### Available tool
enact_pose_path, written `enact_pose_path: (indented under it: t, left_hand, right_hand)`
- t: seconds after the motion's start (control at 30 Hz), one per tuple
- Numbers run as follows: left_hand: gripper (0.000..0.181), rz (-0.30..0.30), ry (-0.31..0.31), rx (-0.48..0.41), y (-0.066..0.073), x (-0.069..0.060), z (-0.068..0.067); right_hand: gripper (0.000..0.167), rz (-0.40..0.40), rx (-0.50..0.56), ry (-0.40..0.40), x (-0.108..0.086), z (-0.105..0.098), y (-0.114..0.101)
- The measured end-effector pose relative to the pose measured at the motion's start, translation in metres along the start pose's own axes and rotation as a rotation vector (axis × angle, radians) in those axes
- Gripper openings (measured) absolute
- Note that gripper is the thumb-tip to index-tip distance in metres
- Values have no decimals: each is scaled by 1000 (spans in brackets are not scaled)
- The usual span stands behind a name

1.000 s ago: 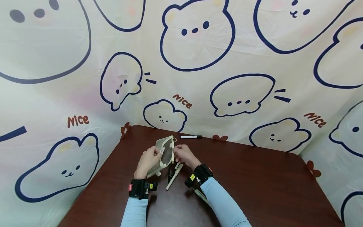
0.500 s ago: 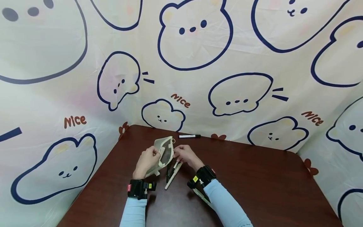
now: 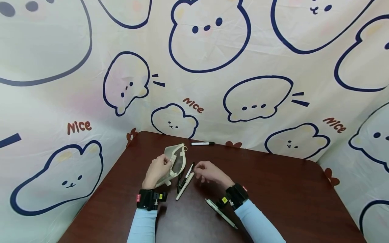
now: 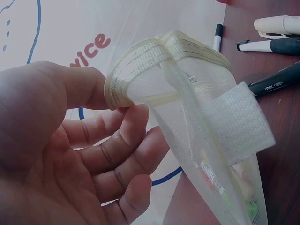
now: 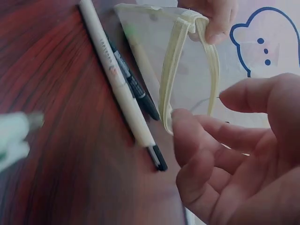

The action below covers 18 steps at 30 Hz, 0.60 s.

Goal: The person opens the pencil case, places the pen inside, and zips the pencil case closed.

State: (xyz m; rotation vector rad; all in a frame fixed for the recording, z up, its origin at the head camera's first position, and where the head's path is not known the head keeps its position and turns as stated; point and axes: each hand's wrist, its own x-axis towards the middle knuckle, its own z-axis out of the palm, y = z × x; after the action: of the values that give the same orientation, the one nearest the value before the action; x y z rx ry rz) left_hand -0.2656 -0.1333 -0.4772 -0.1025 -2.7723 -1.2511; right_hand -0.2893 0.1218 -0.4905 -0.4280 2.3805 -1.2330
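Mesh pouch, rim clamped between left fingers, right fingers apart, near its opening

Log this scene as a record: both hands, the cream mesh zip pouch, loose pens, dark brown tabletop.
Surface: dark brown tabletop
Left hand: pinches the rim of the cream mesh zip pouch
Right hand: holds nothing, fingers loosely curled
Pouch mouth: open
Inside pouch: something green, kind unclear
Beside pouch: cream capped pen, black pen, black-and-white pen
Nearer the wearer: pale green clip pen
Near far edge: white marker with black cap
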Motion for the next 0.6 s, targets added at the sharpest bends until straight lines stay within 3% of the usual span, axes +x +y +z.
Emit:
enact_pose_path:
  t: [0.6]
  left_hand:
    - [11, -6, 2, 31, 0, 1, -1]
  right_hand:
    - [18, -50, -254, -100, -52, -2, 21]
